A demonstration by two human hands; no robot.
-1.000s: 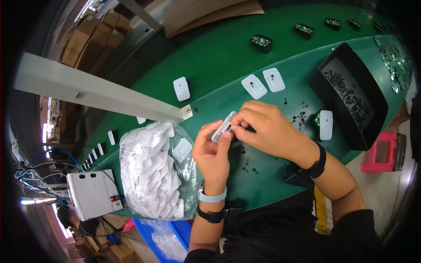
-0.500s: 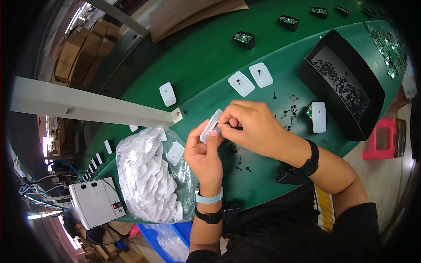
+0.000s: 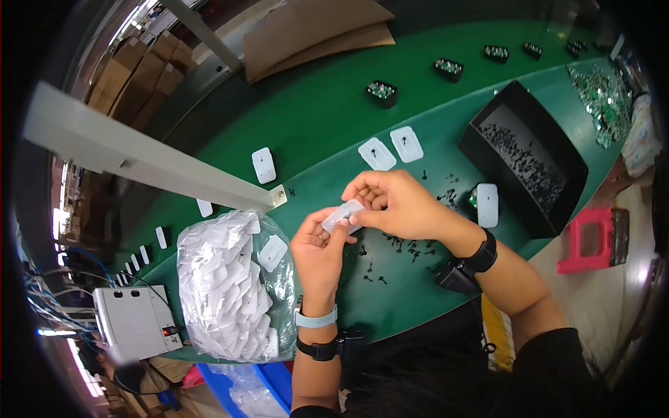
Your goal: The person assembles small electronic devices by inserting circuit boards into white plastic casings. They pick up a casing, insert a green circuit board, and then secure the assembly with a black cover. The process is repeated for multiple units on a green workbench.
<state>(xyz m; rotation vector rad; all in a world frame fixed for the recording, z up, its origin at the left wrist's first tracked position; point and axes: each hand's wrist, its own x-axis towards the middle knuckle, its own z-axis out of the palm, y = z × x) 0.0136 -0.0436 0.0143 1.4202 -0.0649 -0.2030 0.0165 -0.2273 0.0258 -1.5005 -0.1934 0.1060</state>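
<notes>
A small white plastic cover (image 3: pixel 337 217) is held between my two hands above the green bench, its hollow side facing up. My left hand (image 3: pixel 319 252) grips it from the left, thumb on top and fingers curled below. My right hand (image 3: pixel 405 207) is closed on the cover's far right end, its thumb pressing near a dark spot; whether a small part sits under that thumb is hidden. Beyond the hands lie two more white covers (image 3: pixel 377 154), each with a black piece in it. Loose small black parts (image 3: pixel 412 247) are scattered beside and under my right hand.
A clear bag of white covers (image 3: pixel 226 285) stands left of my hands. On the right are a black box of small black parts (image 3: pixel 523 164), a white-topped unit (image 3: pixel 488 206) and a circuit-board pile (image 3: pixel 603 104). Black housings (image 3: pixel 382 93) line the far belt. A metal post (image 3: pixel 160 153) slants in.
My right hand has shifted on the cover, its thumb now lying over the inner face. The cover has tipped flatter. The whole view has moved slightly.
</notes>
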